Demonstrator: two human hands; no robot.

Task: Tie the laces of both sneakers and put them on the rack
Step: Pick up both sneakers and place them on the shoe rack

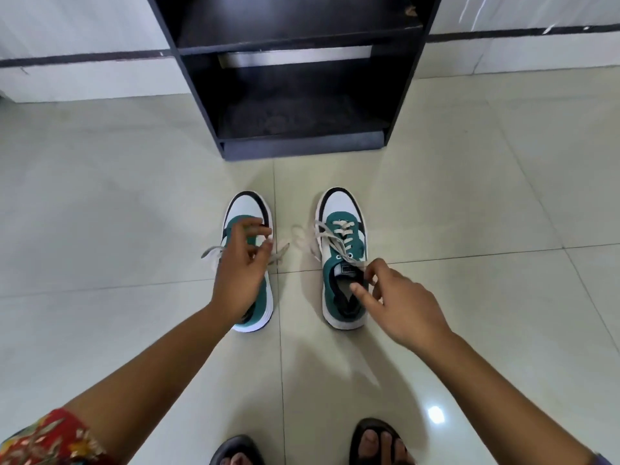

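Note:
Two green, white and black sneakers stand side by side on the tiled floor, toes toward a dark rack [399, 105]. My left hand [240, 266] hovers over the left sneaker [246, 206] and pinches one of its loose white laces; another end trails to the left. The right sneaker [342, 209] has untied laces lying across its left side onto the floor. My right hand [399, 303] is at its tongue, fingertips pinching a lace end by the label.
The rack's lowest shelf [302, 119] is open and dark, just beyond the sneakers. A white wall with a dark stripe [84, 58] runs behind it. My feet in dark sandals [379, 441] stand at the bottom edge of the glossy tiles.

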